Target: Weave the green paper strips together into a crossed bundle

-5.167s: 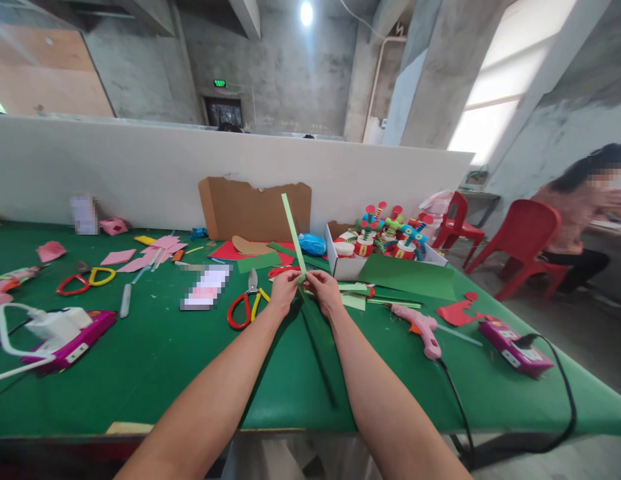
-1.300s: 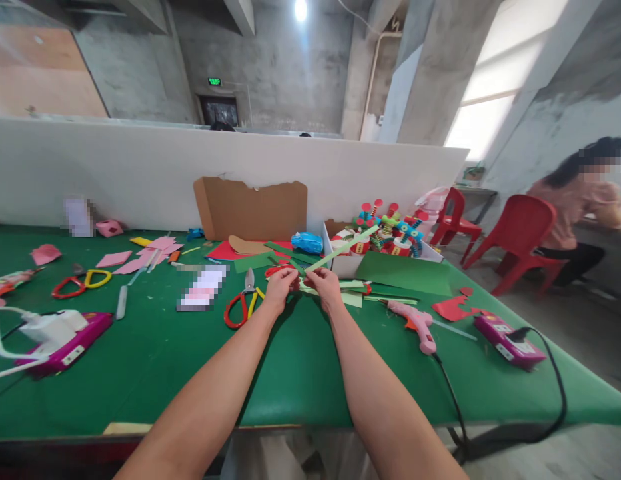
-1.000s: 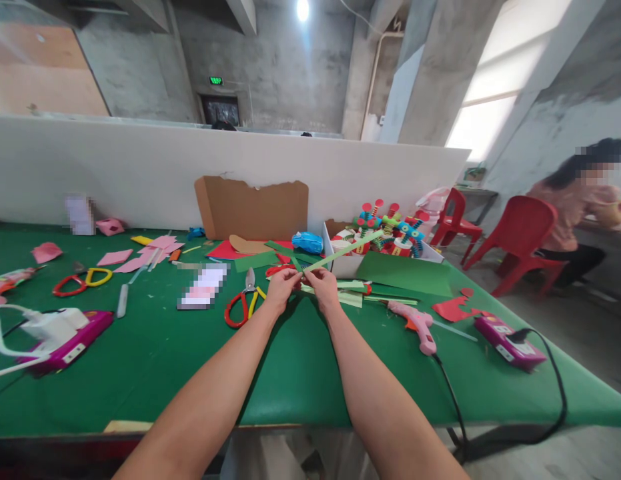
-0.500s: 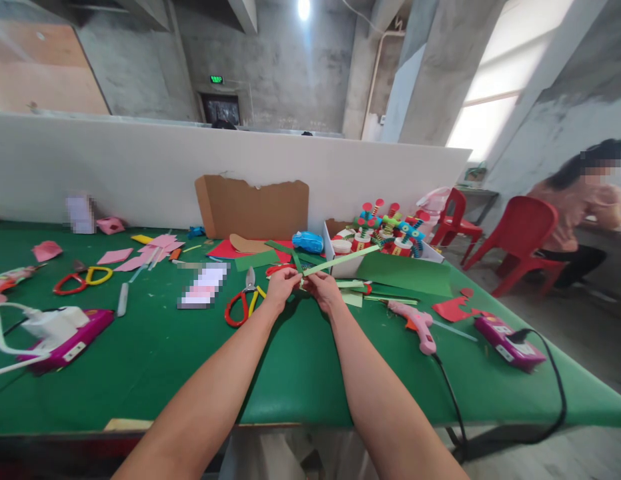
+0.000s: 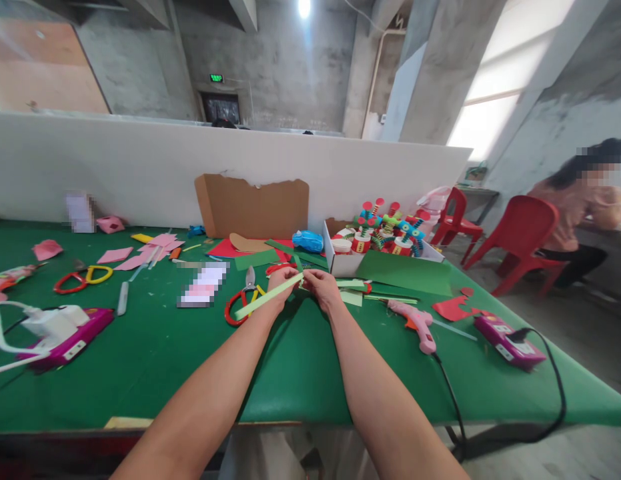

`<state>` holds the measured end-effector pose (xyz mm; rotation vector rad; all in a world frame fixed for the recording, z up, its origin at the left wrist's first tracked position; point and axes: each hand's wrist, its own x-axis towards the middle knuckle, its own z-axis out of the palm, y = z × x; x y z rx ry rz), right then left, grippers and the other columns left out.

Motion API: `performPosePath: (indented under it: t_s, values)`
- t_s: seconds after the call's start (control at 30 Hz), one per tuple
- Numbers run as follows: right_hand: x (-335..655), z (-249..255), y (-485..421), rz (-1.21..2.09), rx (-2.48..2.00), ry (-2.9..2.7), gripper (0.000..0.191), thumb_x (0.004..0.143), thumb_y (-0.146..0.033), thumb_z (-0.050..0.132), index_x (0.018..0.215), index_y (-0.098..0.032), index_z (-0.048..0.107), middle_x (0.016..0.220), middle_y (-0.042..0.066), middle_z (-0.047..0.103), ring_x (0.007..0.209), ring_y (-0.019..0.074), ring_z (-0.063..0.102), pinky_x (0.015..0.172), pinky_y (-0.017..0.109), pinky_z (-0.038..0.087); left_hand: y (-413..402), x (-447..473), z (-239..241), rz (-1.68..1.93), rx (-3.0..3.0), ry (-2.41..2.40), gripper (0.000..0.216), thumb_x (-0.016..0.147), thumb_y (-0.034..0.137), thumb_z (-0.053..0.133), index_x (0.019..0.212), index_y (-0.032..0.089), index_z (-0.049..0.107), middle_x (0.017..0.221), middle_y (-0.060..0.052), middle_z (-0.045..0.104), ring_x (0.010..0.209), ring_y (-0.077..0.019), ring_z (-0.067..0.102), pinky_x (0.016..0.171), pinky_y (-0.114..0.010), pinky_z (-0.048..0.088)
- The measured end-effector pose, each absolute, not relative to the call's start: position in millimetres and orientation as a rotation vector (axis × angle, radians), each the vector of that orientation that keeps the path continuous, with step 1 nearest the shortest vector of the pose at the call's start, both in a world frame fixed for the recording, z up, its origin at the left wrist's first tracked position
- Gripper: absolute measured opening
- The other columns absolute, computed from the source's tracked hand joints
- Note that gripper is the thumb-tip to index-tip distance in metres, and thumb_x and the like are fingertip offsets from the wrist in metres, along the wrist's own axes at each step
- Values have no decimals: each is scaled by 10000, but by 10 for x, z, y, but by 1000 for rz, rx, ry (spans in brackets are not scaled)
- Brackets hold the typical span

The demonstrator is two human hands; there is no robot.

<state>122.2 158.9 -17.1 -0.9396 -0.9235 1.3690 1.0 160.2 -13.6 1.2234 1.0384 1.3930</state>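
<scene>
My left hand (image 5: pixel 281 283) and my right hand (image 5: pixel 320 285) meet over the middle of the green table, fingers pinched round paper strips. A light green paper strip (image 5: pixel 265 299) slants from between the fingertips down to the left, across my left hand and over the red-and-yellow-handled scissors (image 5: pixel 236 307). A darker green strip (image 5: pixel 297 263) stands up behind the fingers. Where the strips cross is partly hidden by my fingertips. Just right of my right hand lie more pale green strips (image 5: pixel 351 285).
Right of my hands rest a pink glue gun (image 5: pixel 415 323) and a purple power strip (image 5: pixel 507 341). Behind is a white box (image 5: pixel 347 265) of paper figures. A second power strip (image 5: pixel 73 341), scissors (image 5: pixel 83 277) and pink paper (image 5: pixel 157 250) lie left. A person (image 5: pixel 575 200) sits far right.
The light green strip, which pointed up to the right from the fingers, now points down to the left over my left hand. Both hands stay in nearly the same place.
</scene>
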Motion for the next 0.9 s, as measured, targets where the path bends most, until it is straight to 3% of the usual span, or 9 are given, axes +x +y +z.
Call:
performPosePath:
  t_s: [0.33,0.5,0.7,0.9]
  values:
    - [1206,-113,1588,1131,-985,-930,308,538,-429,778,689,-174,695,596,-18,637,551,113,564,628,275,496,1600,71,-165,1403,1106,908,278,522,368,772,677,164,665,592,2,598,559,-115,517,562,-247,412]
    - [1177,-101,1571,1164,-931,-920,313,528,-422,783,693,-177,679,586,-23,636,580,129,583,671,297,514,1586,71,-148,1371,1048,909,379,527,430,798,746,146,676,717,-44,666,664,-160,595,581,-258,425]
    - [1158,-129,1557,1277,-945,-970,300,510,-394,799,677,-183,664,589,-28,634,572,124,585,666,294,505,1651,27,-187,1455,981,968,411,502,471,805,680,142,637,639,-34,647,585,-152,587,601,-292,458]
    - [1188,-169,1575,1341,-966,-922,283,509,-374,803,665,-182,664,532,-49,587,526,93,543,610,253,479,1662,19,-215,1473,1092,1065,342,509,436,791,575,157,606,521,8,581,495,-108,493,512,-243,388]
